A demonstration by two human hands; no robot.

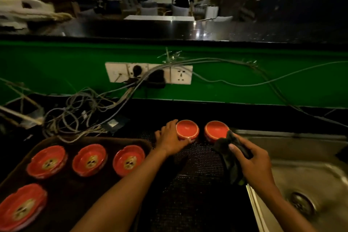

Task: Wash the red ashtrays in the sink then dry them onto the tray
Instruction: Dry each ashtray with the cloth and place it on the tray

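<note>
Two red ashtrays stand upside down on a black mesh mat (pixel 199 158) beside the sink. My left hand (pixel 170 138) grips the left ashtray (pixel 188 130) from its left side. My right hand (pixel 252 158) holds a dark cloth (pixel 228 151) whose top edge touches the right ashtray (pixel 215 131). On the brown tray (pixel 75 190) at lower left, several red ashtrays sit upright, among them the nearest one (pixel 21 207) and a row of three (pixel 89 160) behind it.
A steel sink (pixel 308 173) with its drain (pixel 302 202) fills the lower right. A tangle of cables (pixel 79 117) lies behind the tray, running up to a wall socket strip (pixel 148 72) on the green panel. A person stands far off in the room beyond the counter.
</note>
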